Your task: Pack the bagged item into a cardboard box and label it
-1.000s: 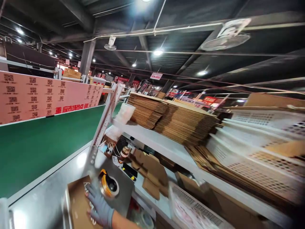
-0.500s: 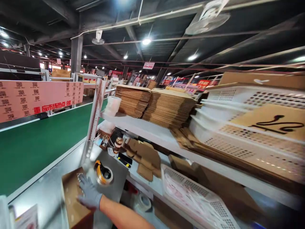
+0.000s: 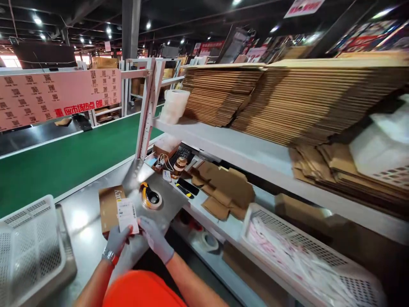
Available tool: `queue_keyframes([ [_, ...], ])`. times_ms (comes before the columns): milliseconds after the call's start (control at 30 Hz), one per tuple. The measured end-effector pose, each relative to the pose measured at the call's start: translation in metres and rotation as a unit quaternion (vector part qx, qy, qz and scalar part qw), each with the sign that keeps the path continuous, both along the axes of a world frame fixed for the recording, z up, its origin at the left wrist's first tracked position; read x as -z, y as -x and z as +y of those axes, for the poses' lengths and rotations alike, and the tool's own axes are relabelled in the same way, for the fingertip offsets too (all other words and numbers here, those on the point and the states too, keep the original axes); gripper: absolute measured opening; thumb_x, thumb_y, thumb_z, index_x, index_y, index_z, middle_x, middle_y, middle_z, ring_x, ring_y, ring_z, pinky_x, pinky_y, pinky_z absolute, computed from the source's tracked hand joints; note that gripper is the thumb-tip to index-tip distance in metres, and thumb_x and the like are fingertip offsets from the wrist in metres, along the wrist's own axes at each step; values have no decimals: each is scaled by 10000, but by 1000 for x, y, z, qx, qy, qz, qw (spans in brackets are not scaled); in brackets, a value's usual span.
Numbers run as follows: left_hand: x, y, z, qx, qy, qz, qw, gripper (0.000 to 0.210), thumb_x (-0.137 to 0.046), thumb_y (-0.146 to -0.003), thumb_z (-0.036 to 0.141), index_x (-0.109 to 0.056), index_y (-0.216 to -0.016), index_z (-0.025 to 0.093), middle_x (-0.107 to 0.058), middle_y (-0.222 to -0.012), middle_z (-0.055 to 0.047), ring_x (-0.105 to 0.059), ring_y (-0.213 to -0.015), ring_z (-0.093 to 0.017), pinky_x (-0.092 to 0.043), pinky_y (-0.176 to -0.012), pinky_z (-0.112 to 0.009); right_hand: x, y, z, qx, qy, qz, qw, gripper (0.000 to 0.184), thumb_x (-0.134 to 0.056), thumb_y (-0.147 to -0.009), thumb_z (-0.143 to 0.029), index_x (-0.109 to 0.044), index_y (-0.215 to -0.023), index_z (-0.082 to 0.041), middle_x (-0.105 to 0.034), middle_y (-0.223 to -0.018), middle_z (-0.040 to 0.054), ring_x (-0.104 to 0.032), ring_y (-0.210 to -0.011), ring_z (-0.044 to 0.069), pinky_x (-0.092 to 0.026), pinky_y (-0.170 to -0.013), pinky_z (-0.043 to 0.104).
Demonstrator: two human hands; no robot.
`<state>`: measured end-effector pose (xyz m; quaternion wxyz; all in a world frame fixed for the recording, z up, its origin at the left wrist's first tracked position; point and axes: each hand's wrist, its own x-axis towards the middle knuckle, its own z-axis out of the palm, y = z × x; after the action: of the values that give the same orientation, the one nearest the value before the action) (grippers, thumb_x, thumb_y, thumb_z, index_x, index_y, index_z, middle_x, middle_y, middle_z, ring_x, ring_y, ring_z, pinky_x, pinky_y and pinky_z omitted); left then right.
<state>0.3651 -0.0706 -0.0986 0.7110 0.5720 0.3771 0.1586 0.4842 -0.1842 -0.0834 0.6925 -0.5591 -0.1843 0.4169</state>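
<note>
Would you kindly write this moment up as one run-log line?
left hand: holds white label | right hand: fingers at the label's lower edge | cardboard box: under label, on steel table | tape dispenser: beside box

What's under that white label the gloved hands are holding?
The white label lies over a brown cardboard box on the steel table. Left hand and right hand pinch its lower edge; the box face beneath is hidden.

My gloves [image 3: 153, 238] are grey, my sleeve [image 3: 143, 290] orange. The box [image 3: 110, 207] is brown, its label [image 3: 127, 214] white with black print; the belt [image 3: 64, 162] is green.
</note>
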Motion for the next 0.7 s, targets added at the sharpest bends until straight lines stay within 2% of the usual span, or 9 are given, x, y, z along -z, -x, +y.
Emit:
queue_keyframes([
  [100, 3, -13, -19, -25, 12, -14, 1000, 602, -911, -631, 719, -831, -849, 163, -847, -821, -138, -669, -592, -206, -539, -536, -327, -2, -6, -38, -10, 16, 51, 999, 593, -897, -765, -794, -816, -897, -221, -872, -930, 102, -831, -924, 315, -670, -945, 503],
  [267, -4, -32, -53, -48, 34, -22, 998, 610, -953, -611, 665, -856, -923, 150, -875, -923, -156, -743, -670, -222, -548, -523, -291, 1, -14, -86, 3, 28, 88, 996, 626, -948, -748, -767, -853, -1028, -215, -893, -1100, 133, -844, -1074, 329, -648, -1051, 520],
  [433, -6, -45, -89, -56, 60, -19, 996, 582, -988, -576, 549, -867, -920, 96, -881, -935, -205, -762, -664, -250, -562, -517, -306, 7, -28, -118, 9, 33, 104, 994, 647, -1017, -666, -737, -862, -1013, -214, -895, -1081, 128, -843, -1095, 346, -646, -1051, 530],
  [533, -3, -51, -107, -72, 70, -15, 995, 553, -970, -597, 509, -871, -945, 91, -882, -918, -204, -764, -664, -268, -568, -513, -322, 10, -34, -134, -2, 29, 103, 994, 595, -1014, -695, -714, -878, -997, -221, -898, -1121, 123, -833, -1125, 330, -644, -1039, 490],
  [700, -1, -58, -133, -80, 75, 6, 994, 670, -1009, -555, 603, -838, -981, 115, -895, -1025, -214, -784, -700, -248, -577, -522, -307, 16, -43, -155, -5, 21, 100, 995, 574, -1028, -668, -721, -898, -912, -218, -902, -1033, 115, -830, -1031, 309, -642, -980, 450],
])
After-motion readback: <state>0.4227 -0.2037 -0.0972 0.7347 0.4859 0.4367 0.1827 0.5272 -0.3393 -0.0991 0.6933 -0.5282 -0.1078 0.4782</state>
